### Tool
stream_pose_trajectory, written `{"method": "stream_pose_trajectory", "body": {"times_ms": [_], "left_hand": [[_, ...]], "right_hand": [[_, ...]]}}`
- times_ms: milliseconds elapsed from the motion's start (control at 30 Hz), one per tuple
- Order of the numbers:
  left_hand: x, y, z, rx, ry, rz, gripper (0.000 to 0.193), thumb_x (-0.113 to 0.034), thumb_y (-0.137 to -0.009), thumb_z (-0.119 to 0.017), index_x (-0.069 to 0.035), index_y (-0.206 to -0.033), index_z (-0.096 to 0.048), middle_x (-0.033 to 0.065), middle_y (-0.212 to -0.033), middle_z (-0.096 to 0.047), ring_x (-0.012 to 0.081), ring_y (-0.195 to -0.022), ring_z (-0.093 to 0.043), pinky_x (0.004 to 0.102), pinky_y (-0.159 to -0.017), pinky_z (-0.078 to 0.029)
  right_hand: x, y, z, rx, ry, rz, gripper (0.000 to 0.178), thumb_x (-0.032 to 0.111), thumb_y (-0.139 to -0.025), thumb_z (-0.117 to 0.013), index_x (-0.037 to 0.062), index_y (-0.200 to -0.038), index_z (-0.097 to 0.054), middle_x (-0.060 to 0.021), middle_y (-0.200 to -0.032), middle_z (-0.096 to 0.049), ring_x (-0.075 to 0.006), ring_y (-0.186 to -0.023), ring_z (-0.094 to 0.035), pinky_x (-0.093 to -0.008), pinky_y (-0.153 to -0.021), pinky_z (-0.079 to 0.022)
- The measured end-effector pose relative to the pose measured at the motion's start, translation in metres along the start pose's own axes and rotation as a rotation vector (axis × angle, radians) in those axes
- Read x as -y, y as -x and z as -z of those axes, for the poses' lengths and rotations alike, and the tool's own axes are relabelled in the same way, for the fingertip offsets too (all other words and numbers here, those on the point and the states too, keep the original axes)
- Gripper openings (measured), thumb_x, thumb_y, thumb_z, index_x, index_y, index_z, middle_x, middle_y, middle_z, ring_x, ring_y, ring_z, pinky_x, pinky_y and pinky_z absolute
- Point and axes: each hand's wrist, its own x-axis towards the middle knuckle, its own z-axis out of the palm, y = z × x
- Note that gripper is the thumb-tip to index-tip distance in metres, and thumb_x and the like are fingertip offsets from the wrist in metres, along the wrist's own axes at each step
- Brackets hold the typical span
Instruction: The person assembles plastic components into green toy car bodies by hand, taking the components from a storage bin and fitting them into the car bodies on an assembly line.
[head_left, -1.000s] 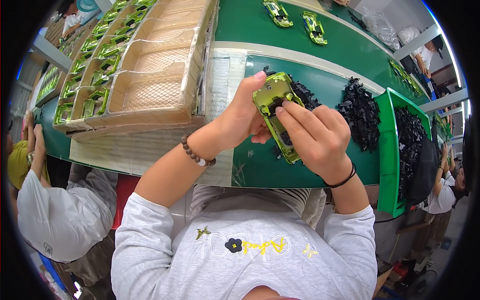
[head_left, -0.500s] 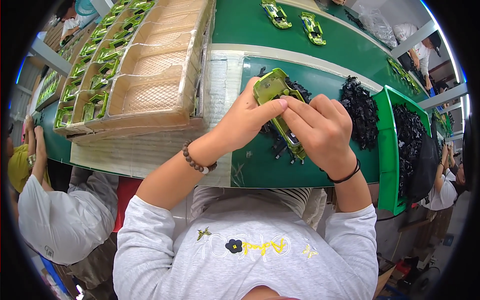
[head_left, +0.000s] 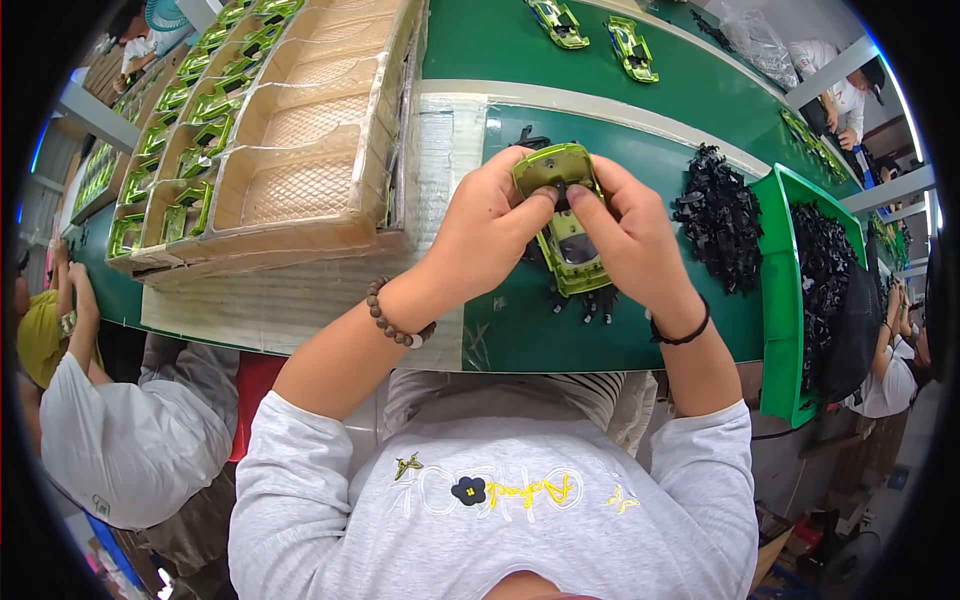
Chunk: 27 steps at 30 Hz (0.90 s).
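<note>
Between my two hands is a green toy car body shell [head_left: 577,250], held above the green work table with its hollow inside facing up. My left hand [head_left: 497,215] grips its left edge, the thumb pressing inside. From the right, my right hand [head_left: 630,230] wraps the other edge, and its thumb also pushes into the shell. A small black part shows at the thumb tips; its shape is mostly covered. Below and behind the shell lie loose black plastic parts [head_left: 590,302], partly hidden by my hands.
A tray [head_left: 375,190] with compartments, several holding green car shells [head_left: 190,215], stands at the left. Right of my hands are a heap of black parts [head_left: 718,220] and a green bin [head_left: 778,300] of similar parts. Two shells [head_left: 630,50] lie farther back. Other people work on both sides.
The car shell has turned more upright. My right hand has moved from reaching over its inside to gripping its right edge, and both thumbs now press into it.
</note>
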Motion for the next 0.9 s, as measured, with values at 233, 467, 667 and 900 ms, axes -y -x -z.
{"method": "stream_pose_trajectory", "body": {"times_ms": [233,467,667,900], "left_hand": [[0.004,-0.002,-0.005,-0.08,0.038,-0.103,0.016,0.0,-0.085,-0.051,0.002,-0.1,-0.054,0.0007,-0.086,-0.058,0.0036,-0.075,-0.05,0.0202,-0.063,-0.042],[-0.011,-0.009,0.009,-0.261,0.378,-0.028,0.018,-0.002,-0.085,-0.055,-0.001,-0.103,-0.053,0.0065,-0.092,-0.063,0.013,-0.081,-0.063,0.0248,-0.065,-0.052],[-0.002,-0.007,0.004,-0.213,0.276,0.056,0.017,-0.006,-0.089,-0.048,-0.001,-0.105,-0.047,0.0113,-0.088,-0.061,0.0212,-0.077,-0.067,0.0249,-0.055,-0.053],[0.007,-0.004,-0.007,-0.194,0.235,0.115,0.028,-0.002,-0.087,-0.05,-0.001,-0.112,-0.04,0.0121,-0.091,-0.06,0.0212,-0.075,-0.065,0.0305,-0.06,-0.056]], "right_hand": [[0.001,-0.005,-0.005,-0.047,0.082,0.019,0.027,0.015,-0.086,-0.061,-0.0009,-0.107,-0.06,-0.0121,-0.078,-0.065,-0.0099,-0.063,-0.056,-0.0242,-0.058,-0.045],[0.022,0.045,0.062,-0.095,0.362,-0.097,0.025,0.013,-0.079,-0.07,0.0023,-0.101,-0.065,-0.0122,-0.075,-0.066,-0.0139,-0.065,-0.064,-0.0255,-0.057,-0.047],[-0.003,0.083,0.069,-0.208,0.775,-0.336,0.02,0.019,-0.077,-0.071,0.0033,-0.089,-0.066,-0.0119,-0.073,-0.066,-0.0229,-0.062,-0.064,-0.0312,-0.056,-0.048],[-0.014,0.084,0.059,-0.208,0.965,-0.259,0.021,0.021,-0.077,-0.07,0.0033,-0.088,-0.066,-0.0131,-0.075,-0.064,-0.0289,-0.068,-0.063,-0.0359,-0.06,-0.049]]}}
